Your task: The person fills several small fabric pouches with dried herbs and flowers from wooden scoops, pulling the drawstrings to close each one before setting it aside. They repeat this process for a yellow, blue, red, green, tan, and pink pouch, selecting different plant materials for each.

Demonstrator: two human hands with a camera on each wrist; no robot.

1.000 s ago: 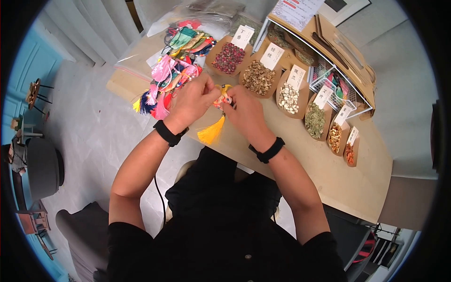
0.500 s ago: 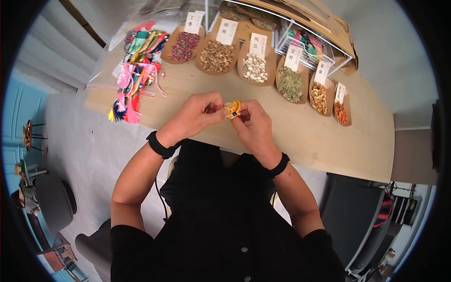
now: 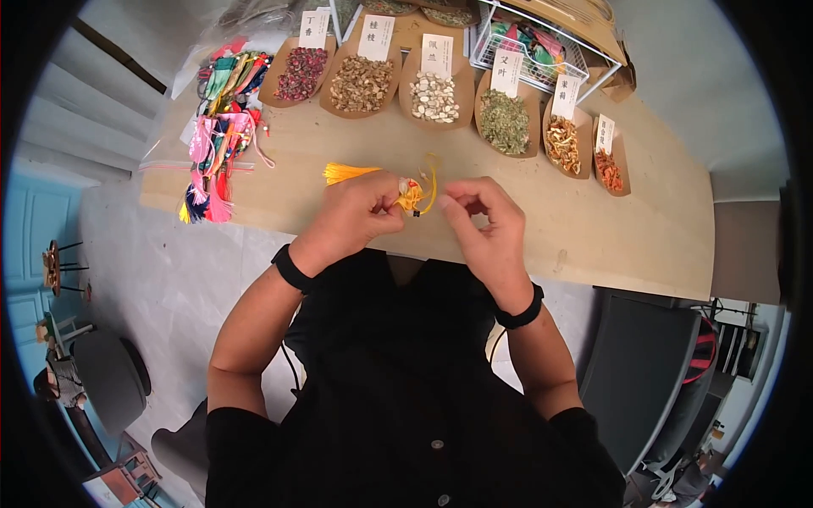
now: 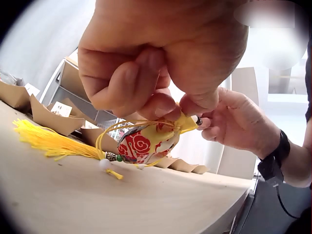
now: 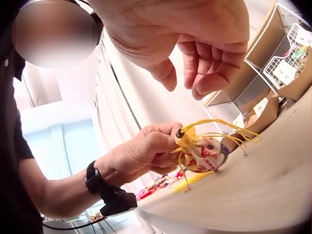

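Note:
A small yellow pouch (image 4: 148, 142) with red flower print hangs from my left hand (image 3: 351, 216), whose thumb and fingers pinch its gathered yellow neck. Its yellow tassel (image 3: 345, 173) lies out to the left, and a yellow cord (image 5: 229, 124) loops from the neck, with a dark bead (image 5: 180, 133) by the fingertips. My right hand (image 3: 491, 233) is just right of the pouch, fingers loosely bent with a gap between thumb and fingers, holding nothing in the right wrist view (image 5: 180, 44).
Brown paper trays of dried herbs, such as green leaves (image 3: 506, 123) and dark red buds (image 3: 301, 74), line the table's (image 3: 593, 241) back, each with a label card. Colourful tasselled pouches (image 3: 222, 140) are piled at the left. A white wire basket (image 3: 542, 72) stands behind.
The right hand has let go of the pouch and moved right. The left hand keeps its pinch, and the tassel now shows to its left. The head view has shifted.

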